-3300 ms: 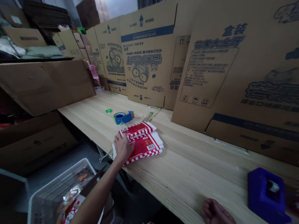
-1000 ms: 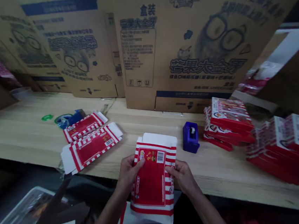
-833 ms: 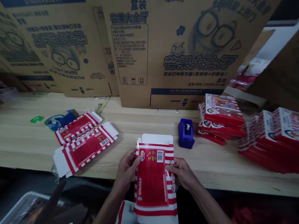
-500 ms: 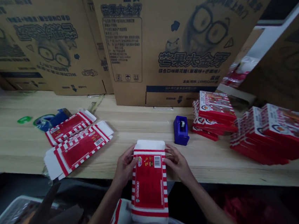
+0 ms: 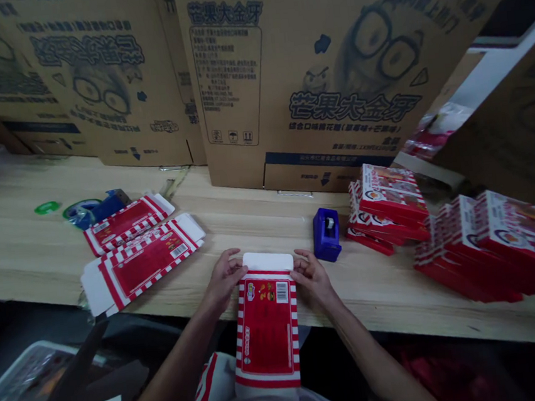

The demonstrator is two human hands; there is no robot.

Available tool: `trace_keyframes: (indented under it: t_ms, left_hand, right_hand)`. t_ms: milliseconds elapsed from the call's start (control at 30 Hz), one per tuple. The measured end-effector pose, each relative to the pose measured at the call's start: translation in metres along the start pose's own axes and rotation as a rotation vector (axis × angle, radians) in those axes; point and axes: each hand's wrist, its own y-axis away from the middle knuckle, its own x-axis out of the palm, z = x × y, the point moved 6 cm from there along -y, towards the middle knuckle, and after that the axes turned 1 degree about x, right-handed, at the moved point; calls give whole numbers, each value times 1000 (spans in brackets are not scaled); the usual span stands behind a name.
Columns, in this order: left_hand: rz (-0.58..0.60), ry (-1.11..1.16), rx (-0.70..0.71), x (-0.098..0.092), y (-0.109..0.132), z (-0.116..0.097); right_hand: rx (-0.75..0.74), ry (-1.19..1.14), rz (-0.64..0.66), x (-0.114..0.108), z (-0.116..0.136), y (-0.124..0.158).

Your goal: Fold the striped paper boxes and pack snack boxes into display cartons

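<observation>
Flattened cardboard cartons (image 5: 312, 76) stand side by side across upper frame, leaning on back edge of pale wooden workbench (image 5: 376, 297), printed in dark blue with cartoon face and Chinese lettering. Brown carton panel (image 5: 520, 126) slants in at right edge, white strip (image 5: 495, 59) showing behind it at upper right. Dark floor (image 5: 23, 318) below bench at lower left, plastic basket (image 5: 41, 356) in corner. Light dim, shadows heavy under bench.

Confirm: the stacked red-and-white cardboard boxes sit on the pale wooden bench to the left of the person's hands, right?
No: the stacked red-and-white cardboard boxes sit to the right of the person's left hand and right hand, not to their left, on the pale wooden bench, in the head view.
</observation>
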Motion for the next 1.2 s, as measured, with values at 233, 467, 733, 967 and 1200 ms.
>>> trace_keyframes:
  t_ms: [233, 467, 733, 967, 1200]
  left_hand:
    - [219, -78, -52, 2, -3, -6]
    - [185, -569, 254, -3, 14, -14]
    - [90, -778, 326, 14, 16, -36]
    - [154, -773, 221, 14, 0, -30]
    - [172, -760, 208, 4, -1, -26]
  right_hand:
    - [95, -3, 129, 4, -3, -1]
    - [-201, 334, 66, 6, 16, 8]
    - [-210, 651, 112, 18, 31, 0]
    - [-297, 1022, 498, 53, 60, -37]
    - [-290, 949, 561, 59, 58, -38]
